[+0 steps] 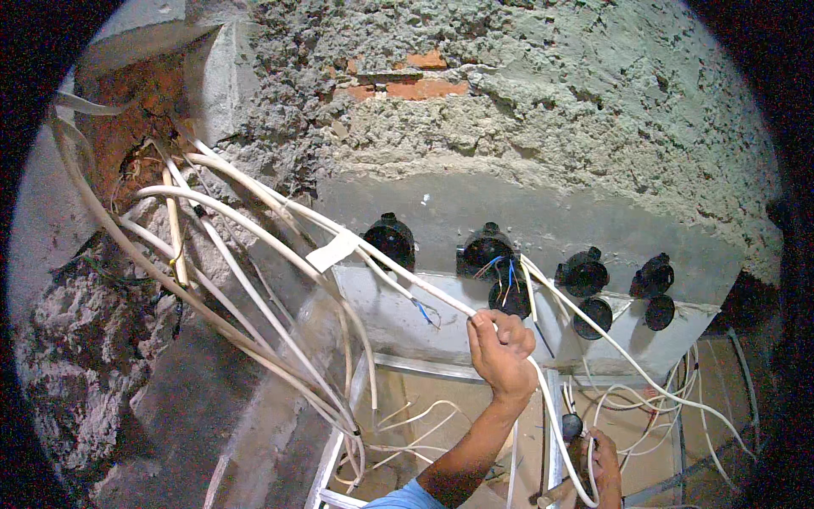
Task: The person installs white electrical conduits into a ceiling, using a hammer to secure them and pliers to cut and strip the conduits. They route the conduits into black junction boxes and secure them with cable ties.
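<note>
A white cable runs from the wall recess at the upper left to my left hand. My left hand is closed around it, with the blue-sleeved forearm coming up from the lower edge. Past the fist the cable hangs in a loop toward my right hand. That hand, low in the picture, has its fingers curled round the white cable; part of it is cut off by the lower edge. A dark round-ended object sits just left of the right hand; its kind is unclear. Beyond my left hand is a black round wall box with blue and dark wire ends.
More black round boxes line the grey wall strip. Several white cables spill from the broken brick recess, one bearing a blank-looking paper tag. Cable coils lie at lower right. Metal profiles stand below the strip.
</note>
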`<action>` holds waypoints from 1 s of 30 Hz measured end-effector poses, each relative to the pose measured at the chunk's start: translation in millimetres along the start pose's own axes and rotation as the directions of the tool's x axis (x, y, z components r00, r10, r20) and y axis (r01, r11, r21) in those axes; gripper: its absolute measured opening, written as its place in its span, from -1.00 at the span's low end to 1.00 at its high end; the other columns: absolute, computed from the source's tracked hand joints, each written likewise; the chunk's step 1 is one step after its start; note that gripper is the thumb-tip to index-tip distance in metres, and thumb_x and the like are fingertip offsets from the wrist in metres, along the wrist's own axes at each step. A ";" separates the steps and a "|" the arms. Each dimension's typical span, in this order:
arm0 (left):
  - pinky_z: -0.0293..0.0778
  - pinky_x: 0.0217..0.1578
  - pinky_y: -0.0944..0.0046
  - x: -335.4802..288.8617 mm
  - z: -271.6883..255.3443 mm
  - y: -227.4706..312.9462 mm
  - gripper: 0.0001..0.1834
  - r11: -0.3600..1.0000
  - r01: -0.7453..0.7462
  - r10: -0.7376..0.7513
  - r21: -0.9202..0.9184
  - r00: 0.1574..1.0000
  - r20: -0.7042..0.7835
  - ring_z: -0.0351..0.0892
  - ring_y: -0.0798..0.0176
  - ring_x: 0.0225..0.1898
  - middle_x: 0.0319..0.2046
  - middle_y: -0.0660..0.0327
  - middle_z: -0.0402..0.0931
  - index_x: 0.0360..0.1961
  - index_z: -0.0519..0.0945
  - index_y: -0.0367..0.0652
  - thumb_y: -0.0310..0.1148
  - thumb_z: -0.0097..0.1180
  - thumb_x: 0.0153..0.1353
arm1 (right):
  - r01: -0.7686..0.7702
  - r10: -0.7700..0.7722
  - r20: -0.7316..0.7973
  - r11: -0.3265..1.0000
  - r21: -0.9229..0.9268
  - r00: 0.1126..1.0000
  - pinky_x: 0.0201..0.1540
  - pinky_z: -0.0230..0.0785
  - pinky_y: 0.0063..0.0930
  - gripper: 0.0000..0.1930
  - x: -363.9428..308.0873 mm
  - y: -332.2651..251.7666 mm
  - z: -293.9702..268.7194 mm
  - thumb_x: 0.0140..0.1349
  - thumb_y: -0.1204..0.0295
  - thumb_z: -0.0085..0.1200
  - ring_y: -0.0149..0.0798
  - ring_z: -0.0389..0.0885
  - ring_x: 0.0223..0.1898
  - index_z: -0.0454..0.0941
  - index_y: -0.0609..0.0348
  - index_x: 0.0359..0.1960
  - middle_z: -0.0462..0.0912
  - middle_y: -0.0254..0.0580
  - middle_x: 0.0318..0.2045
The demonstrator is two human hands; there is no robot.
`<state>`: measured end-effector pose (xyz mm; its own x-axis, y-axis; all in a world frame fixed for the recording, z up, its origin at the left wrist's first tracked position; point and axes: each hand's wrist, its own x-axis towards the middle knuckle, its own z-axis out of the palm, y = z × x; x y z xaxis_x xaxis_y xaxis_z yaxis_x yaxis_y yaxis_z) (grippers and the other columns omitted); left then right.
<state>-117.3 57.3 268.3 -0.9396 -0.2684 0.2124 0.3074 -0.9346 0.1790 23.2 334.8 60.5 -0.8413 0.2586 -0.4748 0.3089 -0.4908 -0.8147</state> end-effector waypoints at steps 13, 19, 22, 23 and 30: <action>-0.02 -0.75 0.42 0.2 0.9 -2.4 -0.71 0.987 0.066 -0.066 -0.149 0.998 0.008 0.04 0.45 -0.68 -0.62 0.38 0.12 -0.16 0.41 0.05 -0.05 -0.26 0.37 | 0.054 -0.067 -0.158 0.995 -0.089 0.985 -0.69 0.20 -0.56 -0.74 0.7 9.0 -0.3 0.22 0.15 0.12 -0.41 0.37 -0.71 0.50 0.05 -0.44 0.44 -0.39 -0.64; -0.02 -0.77 0.42 -0.2 2.6 -5.0 -0.71 0.982 0.041 -0.043 -0.186 0.999 -0.007 0.03 0.44 -0.68 -0.62 0.36 0.14 -0.15 0.44 0.00 -0.10 -0.24 0.33 | 0.013 -0.030 -0.105 0.986 -0.163 0.994 -0.70 0.21 -0.59 -0.74 -6.2 3.6 2.3 0.23 0.17 0.12 -0.44 0.37 -0.71 0.53 0.08 -0.43 0.48 -0.39 -0.63; 0.00 -0.77 0.42 1.0 0.3 -7.0 -0.71 0.983 0.038 -0.039 -0.177 0.999 -0.004 0.04 0.44 -0.68 -0.62 0.36 0.15 -0.16 0.45 -0.02 -0.10 -0.23 0.33 | 0.012 -0.031 -0.133 0.990 -0.141 0.991 -0.71 0.23 -0.57 -0.75 -2.8 4.7 -3.4 0.24 0.18 0.12 -0.44 0.38 -0.71 0.54 0.09 -0.42 0.49 -0.37 -0.62; 0.00 -0.77 0.42 1.4 -1.1 -7.4 -0.71 0.985 0.043 -0.044 -0.166 0.999 -0.001 0.04 0.44 -0.68 -0.62 0.36 0.15 -0.16 0.44 -0.02 -0.10 -0.22 0.33 | 0.011 -0.030 -0.143 0.991 -0.132 0.989 -0.71 0.23 -0.57 -0.75 -0.1 5.6 -6.1 0.24 0.18 0.12 -0.44 0.38 -0.71 0.54 0.10 -0.42 0.49 -0.36 -0.62; 0.02 -0.76 0.44 1.3 -5.1 -10.3 -0.72 0.984 0.039 -0.034 -0.174 0.999 0.031 0.08 0.45 -0.66 -0.61 0.37 0.17 -0.16 0.44 0.01 -0.06 -0.20 0.39 | 0.018 -0.024 -0.083 0.998 -0.065 0.996 -0.64 0.29 -0.56 -0.78 13.0 12.3 -16.8 0.26 0.24 0.09 -0.41 0.43 -0.65 0.53 0.13 -0.41 0.51 -0.31 -0.59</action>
<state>-122.4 65.4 261.8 -0.9443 -0.2294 0.2359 0.2401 -0.9706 0.0171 23.5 346.0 38.7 -0.8085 0.3387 -0.4813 0.3214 -0.4310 -0.8432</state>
